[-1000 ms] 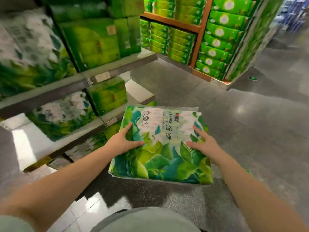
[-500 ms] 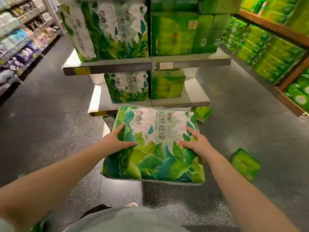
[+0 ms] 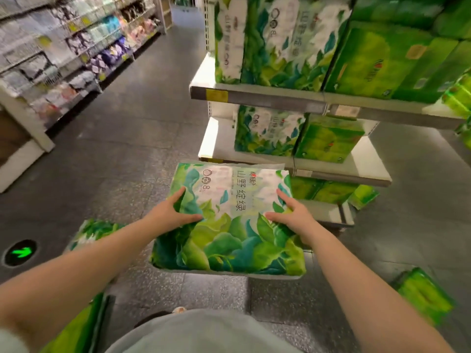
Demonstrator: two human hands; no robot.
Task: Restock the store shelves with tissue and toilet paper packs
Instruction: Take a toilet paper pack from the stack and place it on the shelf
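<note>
A leaf-printed toilet paper pack point(image 3: 229, 222) is held at the centre of the frame, clear of the floor, between both hands. The left hand point(image 3: 173, 212) is pressed against the pack's left side, thumb laid across the top face; the right hand point(image 3: 290, 217) is set likewise on the right side, fingers spread over the top and edge. Whether the fingers wrap beneath cannot be told. The pack's long axis is seen to run away from the body, its far short edge pointed toward the middle shelf point(image 3: 331, 171) at centre right. A bare strip of that shelf point(image 3: 216, 138) lies just beyond and slightly above the far edge, left of a matching shelved pack point(image 3: 265, 131). That gap is judged the likely target; both hands lie equally near.
</note>
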